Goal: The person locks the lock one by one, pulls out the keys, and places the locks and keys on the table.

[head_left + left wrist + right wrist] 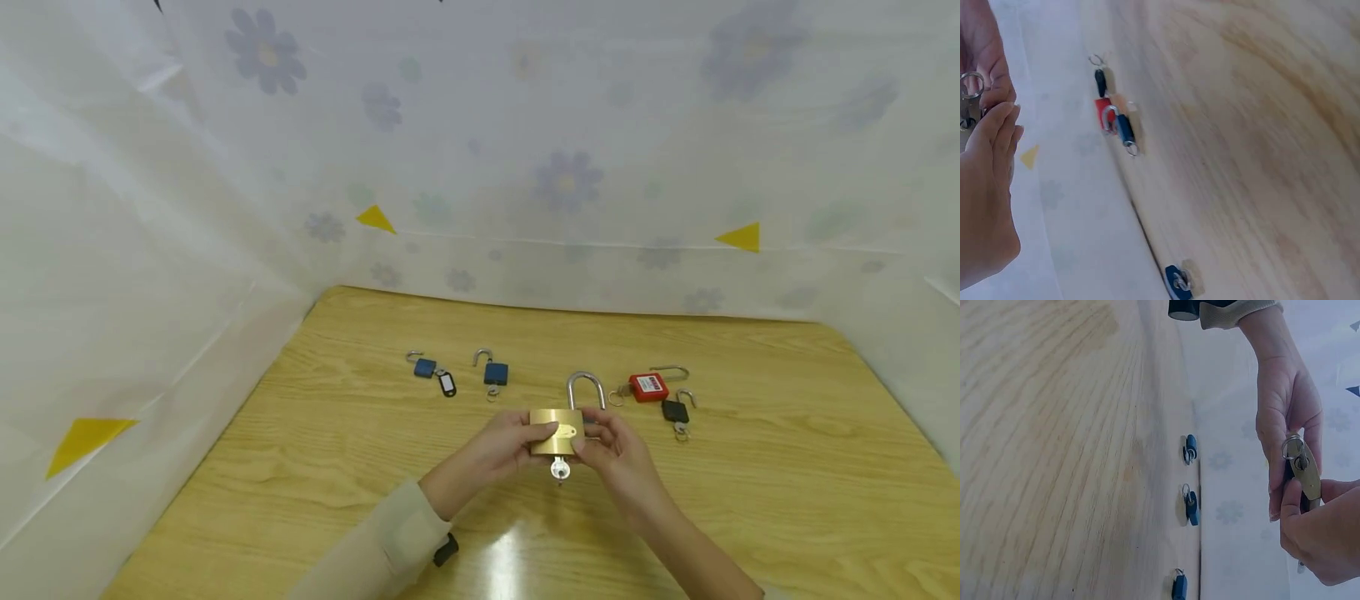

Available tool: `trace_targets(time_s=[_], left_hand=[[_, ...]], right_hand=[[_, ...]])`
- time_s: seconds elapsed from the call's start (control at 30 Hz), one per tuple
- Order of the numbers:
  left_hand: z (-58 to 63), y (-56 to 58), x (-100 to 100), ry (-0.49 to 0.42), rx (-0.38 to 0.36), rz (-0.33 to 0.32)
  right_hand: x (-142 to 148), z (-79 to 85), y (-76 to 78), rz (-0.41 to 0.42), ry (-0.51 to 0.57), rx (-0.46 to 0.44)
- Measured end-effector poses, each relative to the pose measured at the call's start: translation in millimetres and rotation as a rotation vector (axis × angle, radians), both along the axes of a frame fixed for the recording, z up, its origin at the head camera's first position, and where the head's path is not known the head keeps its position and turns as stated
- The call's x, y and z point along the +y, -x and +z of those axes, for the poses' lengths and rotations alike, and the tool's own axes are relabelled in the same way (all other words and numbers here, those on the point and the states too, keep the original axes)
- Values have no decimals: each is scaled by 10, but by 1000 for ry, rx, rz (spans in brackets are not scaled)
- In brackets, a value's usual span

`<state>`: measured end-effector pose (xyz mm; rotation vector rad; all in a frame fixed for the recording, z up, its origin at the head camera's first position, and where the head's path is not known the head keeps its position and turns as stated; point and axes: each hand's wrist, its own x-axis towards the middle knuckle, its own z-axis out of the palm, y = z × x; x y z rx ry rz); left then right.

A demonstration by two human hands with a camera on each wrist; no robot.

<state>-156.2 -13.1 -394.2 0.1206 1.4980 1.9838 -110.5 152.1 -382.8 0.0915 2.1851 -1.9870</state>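
Observation:
Both hands hold up a large brass padlock [546,417] in front of the body, seen over the table in the head view. Its steel shackle [585,380] stands raised and unlatched at the top. A key [560,469] with a small ring sticks out of its underside. My left hand [491,450] grips the left side of the body, thumb across its front. On the right side, my right hand [618,454] pinches the lower corner between thumb and fingers. The right wrist view shows the keyed underside of the padlock [1311,478] between the two hands.
Across the table [360,450] lie a blue padlock [425,367] with a black tag [447,383], another blue one [496,374], a red one [648,387] and a black one [675,412], their shackles unlatched. One more blue padlock [1125,130] shows beside the red one. Pale flowered sheeting [480,167] encloses the table.

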Motion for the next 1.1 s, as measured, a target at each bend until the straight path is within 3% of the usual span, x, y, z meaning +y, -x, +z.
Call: trace_targets(time_s=[0.23,0.53,0.93,1.1], left_hand=[[119,-215,-68,-22,14,-36],[120,-430,-92,-31,0,-11],[74,-515,-99,-24,-10,-10],[90,-539,-84,-41,-24,25]], right_hand=[[9,84,-180,15,8,0],[2,116,-356,18,6,-52],[-4,51,-436,-5,20,-71],[35,59,-421,78,-23,16]])
